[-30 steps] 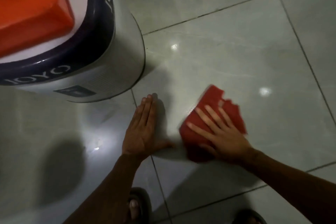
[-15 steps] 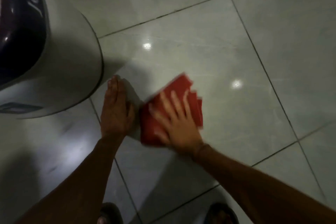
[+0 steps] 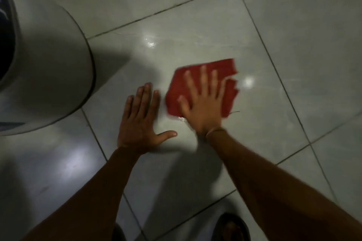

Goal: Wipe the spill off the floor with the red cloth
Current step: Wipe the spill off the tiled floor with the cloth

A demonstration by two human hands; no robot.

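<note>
Red cloth: flat on the grey tiled floor, mid-tile, pressed under the right hand, whose grip is spread flat, fingers splayed. Small wet glint at the cloth's near edge. Left hand: palm-down, open, empty, just beside the cloth. White appliance: left edge.

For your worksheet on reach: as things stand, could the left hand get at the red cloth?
Probably yes. The left hand lies flat on the floor right beside the red cloth, with only bare tile between them, though the right hand covers much of it.
</note>
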